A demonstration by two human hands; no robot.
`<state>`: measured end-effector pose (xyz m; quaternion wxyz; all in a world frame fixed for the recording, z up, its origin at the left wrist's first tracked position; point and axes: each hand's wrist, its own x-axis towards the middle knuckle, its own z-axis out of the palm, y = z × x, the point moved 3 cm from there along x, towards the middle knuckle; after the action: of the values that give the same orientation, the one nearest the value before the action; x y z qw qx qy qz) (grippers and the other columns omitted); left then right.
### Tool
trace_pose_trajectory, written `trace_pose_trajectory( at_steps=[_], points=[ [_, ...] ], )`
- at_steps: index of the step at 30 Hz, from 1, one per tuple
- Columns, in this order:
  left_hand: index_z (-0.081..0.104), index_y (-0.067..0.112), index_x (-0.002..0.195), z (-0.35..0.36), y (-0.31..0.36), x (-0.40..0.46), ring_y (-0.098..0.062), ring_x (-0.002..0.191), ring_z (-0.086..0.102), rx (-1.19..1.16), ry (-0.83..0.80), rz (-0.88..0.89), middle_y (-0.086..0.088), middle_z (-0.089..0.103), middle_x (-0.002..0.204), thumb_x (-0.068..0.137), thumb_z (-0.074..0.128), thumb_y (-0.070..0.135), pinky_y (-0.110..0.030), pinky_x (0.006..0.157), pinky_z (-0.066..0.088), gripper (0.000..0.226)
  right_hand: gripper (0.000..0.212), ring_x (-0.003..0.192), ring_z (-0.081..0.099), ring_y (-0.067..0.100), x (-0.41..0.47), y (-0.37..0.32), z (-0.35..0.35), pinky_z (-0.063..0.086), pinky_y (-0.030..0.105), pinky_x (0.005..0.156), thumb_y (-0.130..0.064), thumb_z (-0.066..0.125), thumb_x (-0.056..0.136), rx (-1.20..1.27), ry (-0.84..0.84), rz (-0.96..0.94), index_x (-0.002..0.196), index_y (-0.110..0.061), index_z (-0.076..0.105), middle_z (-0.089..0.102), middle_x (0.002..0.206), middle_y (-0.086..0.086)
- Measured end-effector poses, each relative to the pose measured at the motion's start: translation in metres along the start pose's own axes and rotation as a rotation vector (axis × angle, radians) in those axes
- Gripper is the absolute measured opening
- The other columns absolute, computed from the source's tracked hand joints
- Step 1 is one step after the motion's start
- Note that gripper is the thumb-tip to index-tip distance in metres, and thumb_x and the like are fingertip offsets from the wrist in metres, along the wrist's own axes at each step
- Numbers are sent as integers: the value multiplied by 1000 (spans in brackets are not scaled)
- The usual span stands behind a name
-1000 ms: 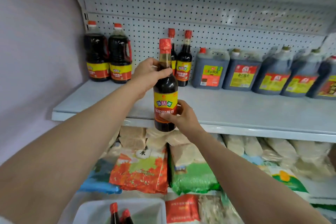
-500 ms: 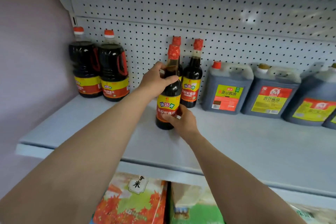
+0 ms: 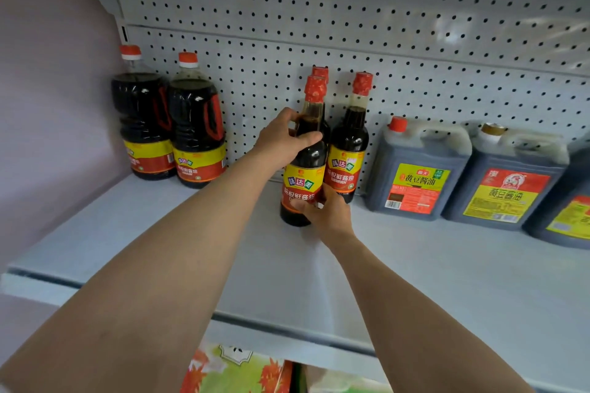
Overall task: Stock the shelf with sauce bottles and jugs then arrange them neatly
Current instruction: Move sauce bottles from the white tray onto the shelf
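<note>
Left grip [image 3: 284, 140] wrapped round bottle [image 3: 303, 169] shoulder, right grip [image 3: 325, 210] pinching its label low down. Bottle upright on shelf [image 3: 191, 233], just in front of two matching bottles [image 3: 349, 150]. Jugs [image 3: 415, 169] off right of my grips.

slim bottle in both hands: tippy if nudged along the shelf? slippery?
The slim bottle is tall on a narrow base and filled into its neck, so probably top-heavy and tippy. Its glossy body looks slick; the left hand grips the shoulder, the right hand the label.
</note>
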<state>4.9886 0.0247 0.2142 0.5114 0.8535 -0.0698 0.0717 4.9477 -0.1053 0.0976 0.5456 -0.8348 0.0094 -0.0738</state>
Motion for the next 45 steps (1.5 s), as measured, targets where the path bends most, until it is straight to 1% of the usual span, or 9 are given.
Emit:
trace_pose_trajectory(
  at_steps=[6, 10, 19, 26, 29, 35, 39, 42, 45],
  points=[
    [45, 22, 140, -4, 11, -25, -24, 118, 56, 113, 71, 9, -7, 56, 138, 92, 65, 44, -30, 87, 44, 56, 64, 127, 56, 25, -12, -7, -7, 46, 38, 106, -32, 78, 87, -68, -67, 64, 143, -17, 49, 59, 138, 3],
    [40, 22, 147, -28, -2, -61, -28, 134, 46, 100, 137, -58, -7, 44, 151, 88, 71, 42, -36, 104, 40, 70, 86, 131, 51, 24, -45, -12, -17, 46, 41, 106, -43, 81, 81, -119, -53, 69, 152, -21, 36, 51, 147, 1],
    [40, 20, 149, -87, -55, -200, -25, 135, 44, 171, 48, -91, -6, 46, 150, 82, 81, 26, -28, 104, 36, 79, 88, 133, 50, 24, -161, -48, 13, 44, 28, 93, -40, 83, 80, -168, -44, 60, 153, -22, 37, 49, 149, 11],
    [41, 26, 147, -125, -129, -316, -28, 127, 51, 267, -34, -268, -11, 48, 143, 77, 82, 32, -31, 102, 43, 81, 76, 130, 52, 24, -259, -48, 71, 43, 31, 101, -34, 85, 79, -261, -103, -8, 145, -24, 49, 55, 141, 9],
    [45, 18, 143, -127, -159, -356, -28, 123, 55, 353, -59, -286, -13, 55, 137, 76, 84, 29, -30, 97, 46, 79, 77, 129, 52, 25, -291, -35, 93, 44, 41, 107, -38, 85, 77, -371, -174, -8, 145, -26, 50, 56, 139, 6],
    [41, 30, 145, -115, -223, -407, -28, 116, 57, 372, -176, -419, -10, 55, 137, 72, 84, 32, -27, 81, 45, 85, 78, 131, 52, 27, -337, 7, 126, 44, 37, 103, -40, 84, 80, -503, -318, 39, 147, -25, 48, 54, 144, 10],
    [40, 19, 147, -97, -259, -429, -27, 123, 54, 352, -212, -480, -6, 55, 139, 76, 82, 26, -37, 100, 46, 83, 78, 132, 50, 26, -351, 48, 146, 42, 34, 99, -40, 83, 80, -551, -409, 100, 147, -24, 47, 53, 145, 10],
    [42, 12, 144, -80, -290, -444, -30, 122, 54, 350, -239, -569, -10, 57, 133, 82, 76, 22, -41, 99, 48, 72, 78, 133, 50, 26, -356, 81, 160, 42, 31, 97, -36, 82, 81, -549, -487, 158, 148, -22, 46, 51, 148, 7],
    [32, 15, 151, -63, -320, -455, -32, 131, 46, 378, -269, -668, -13, 48, 144, 83, 76, 30, -41, 105, 43, 82, 81, 139, 44, 26, -355, 112, 172, 40, 34, 106, -39, 82, 82, -559, -568, 209, 151, -22, 42, 46, 153, 5]
  ],
)
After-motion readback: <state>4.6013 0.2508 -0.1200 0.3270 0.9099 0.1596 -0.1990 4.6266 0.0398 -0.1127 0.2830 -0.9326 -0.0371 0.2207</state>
